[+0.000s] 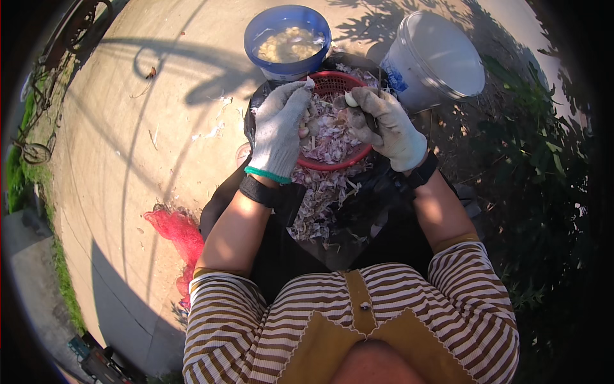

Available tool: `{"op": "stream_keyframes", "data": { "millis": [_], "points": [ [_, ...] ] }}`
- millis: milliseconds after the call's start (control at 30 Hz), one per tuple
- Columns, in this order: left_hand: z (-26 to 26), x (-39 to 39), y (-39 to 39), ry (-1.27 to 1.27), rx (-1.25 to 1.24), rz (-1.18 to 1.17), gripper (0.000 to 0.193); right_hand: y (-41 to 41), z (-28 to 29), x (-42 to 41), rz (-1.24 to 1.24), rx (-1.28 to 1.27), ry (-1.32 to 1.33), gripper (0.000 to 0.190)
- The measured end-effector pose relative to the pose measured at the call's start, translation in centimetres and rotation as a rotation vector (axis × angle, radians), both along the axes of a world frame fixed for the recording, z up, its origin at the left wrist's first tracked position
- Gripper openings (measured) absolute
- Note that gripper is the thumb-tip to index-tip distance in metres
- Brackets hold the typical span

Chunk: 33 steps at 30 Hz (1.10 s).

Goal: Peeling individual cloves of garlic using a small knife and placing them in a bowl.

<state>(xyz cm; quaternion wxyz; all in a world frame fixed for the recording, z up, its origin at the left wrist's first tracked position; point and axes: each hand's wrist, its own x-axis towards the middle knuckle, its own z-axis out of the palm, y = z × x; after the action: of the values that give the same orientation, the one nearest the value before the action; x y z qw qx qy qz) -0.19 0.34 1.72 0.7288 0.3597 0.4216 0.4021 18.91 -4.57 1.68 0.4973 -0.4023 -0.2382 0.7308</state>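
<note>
My left hand (280,125), in a knit glove with a green cuff, is over the left side of a red plastic colander (331,166). A scrap of garlic skin (309,83) shows at its fingertips. In a pale glove, my right hand (391,122) grips a peeled garlic clove (351,100) between thumb and finger. A thin dark tool, perhaps a knife (379,79), also passes through that hand. Garlic skins (331,137) and some cloves lie in the colander. More skins (316,206) are heaped on black plastic below it.
Beyond the colander, a blue tub (288,67) holds peeled cloves in water. A white plastic bucket (412,62) leans at the right, near leafy plants (542,153). Red mesh netting (180,233) lies on the concrete at the left.
</note>
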Motion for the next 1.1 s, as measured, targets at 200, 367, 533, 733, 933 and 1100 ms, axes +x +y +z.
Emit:
{"op": "stream_keyframes", "data": {
  "millis": [200,367,533,733,933,1100],
  "points": [
    [-0.3,0.5,-1.2,0.052,0.177,-0.221,0.022,0.2,0.5,-0.5,0.035,-0.078,-0.44,0.023],
    [-0.7,0.6,-1.1,0.144,0.221,-0.223,0.021,-0.1,1.1,-1.3,-0.016,0.09,-0.54,0.018],
    [-0.5,0.3,-0.9,-0.017,0.082,-0.285,0.02,-0.2,0.3,-1.1,-0.037,0.162,-0.464,0.017],
    [-0.8,0.3,-1.2,0.037,0.129,-0.22,0.021,-0.4,0.8,-1.0,-0.004,0.126,-0.345,0.021],
    [-1.2,0.2,-1.4,0.118,0.281,-0.226,0.021,-0.9,0.1,-0.8,0.021,0.294,-0.575,0.025],
    [-1.5,-0.5,-0.9,0.258,0.565,-0.298,0.019,-1.0,0.1,-0.1,0.085,0.601,-0.925,0.03]
  ]
}}
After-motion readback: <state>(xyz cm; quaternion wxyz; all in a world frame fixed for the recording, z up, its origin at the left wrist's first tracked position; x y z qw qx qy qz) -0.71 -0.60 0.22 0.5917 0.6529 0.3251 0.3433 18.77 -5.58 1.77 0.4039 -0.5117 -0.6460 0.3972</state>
